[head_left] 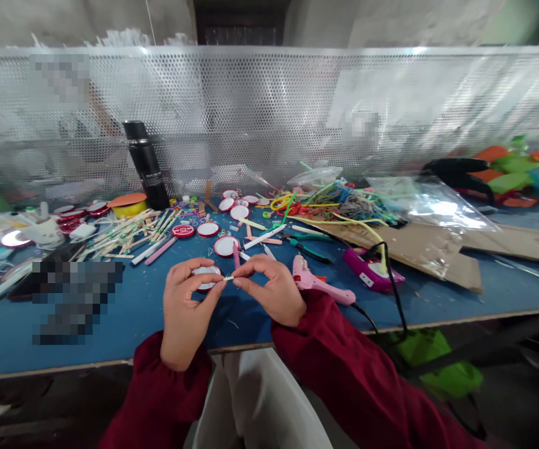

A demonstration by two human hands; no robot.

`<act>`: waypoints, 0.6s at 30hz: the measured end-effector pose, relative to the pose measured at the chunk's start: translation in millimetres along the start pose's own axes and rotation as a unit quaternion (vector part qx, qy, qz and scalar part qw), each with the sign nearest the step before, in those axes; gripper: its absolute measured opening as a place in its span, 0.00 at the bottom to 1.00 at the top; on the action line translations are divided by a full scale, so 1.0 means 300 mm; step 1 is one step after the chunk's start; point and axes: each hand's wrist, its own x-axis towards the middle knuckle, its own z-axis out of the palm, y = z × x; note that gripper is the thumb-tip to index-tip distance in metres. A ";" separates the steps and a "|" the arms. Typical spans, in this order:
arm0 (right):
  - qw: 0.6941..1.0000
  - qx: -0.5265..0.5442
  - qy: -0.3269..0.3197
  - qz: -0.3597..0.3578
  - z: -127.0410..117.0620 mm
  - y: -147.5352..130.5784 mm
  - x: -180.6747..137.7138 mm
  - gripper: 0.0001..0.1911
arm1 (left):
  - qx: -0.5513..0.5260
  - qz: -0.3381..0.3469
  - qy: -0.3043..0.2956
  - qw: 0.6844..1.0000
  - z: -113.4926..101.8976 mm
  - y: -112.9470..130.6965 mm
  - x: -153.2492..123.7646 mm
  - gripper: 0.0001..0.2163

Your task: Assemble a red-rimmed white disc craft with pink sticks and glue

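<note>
My left hand point(186, 305) is closed round a small round disc point(205, 273), white with a red rim, held above the blue table's front edge point(110, 362). My right hand point(269, 288) pinches a short thin white stick point(228, 279) whose tip meets the disc between both hands. Both sleeves are dark red. More red-rimmed discs point(225, 246) and pink and white sticks point(264, 237) lie just beyond my fingers. A pink glue gun point(314, 280) lies right beside my right hand.
A black flask point(146, 165) stands at the back before a perforated metal screen point(269, 106). A heap of wooden sticks point(129, 234) lies left. Colourful wires point(339, 202), cardboard point(419, 249), a plastic bag point(426, 202) and a magenta glue gun point(372, 271) lie right.
</note>
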 end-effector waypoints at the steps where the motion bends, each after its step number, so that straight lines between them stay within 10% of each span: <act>1: 1.000 -0.002 0.001 0.001 0.000 -0.001 0.000 0.01 | -0.001 0.001 0.000 1.000 0.000 -0.001 0.000 0.04; 18: 0.999 -0.021 0.039 0.016 -0.009 0.007 -0.005 0.03 | 0.011 -0.023 -0.019 0.999 -0.016 -0.008 0.005 0.08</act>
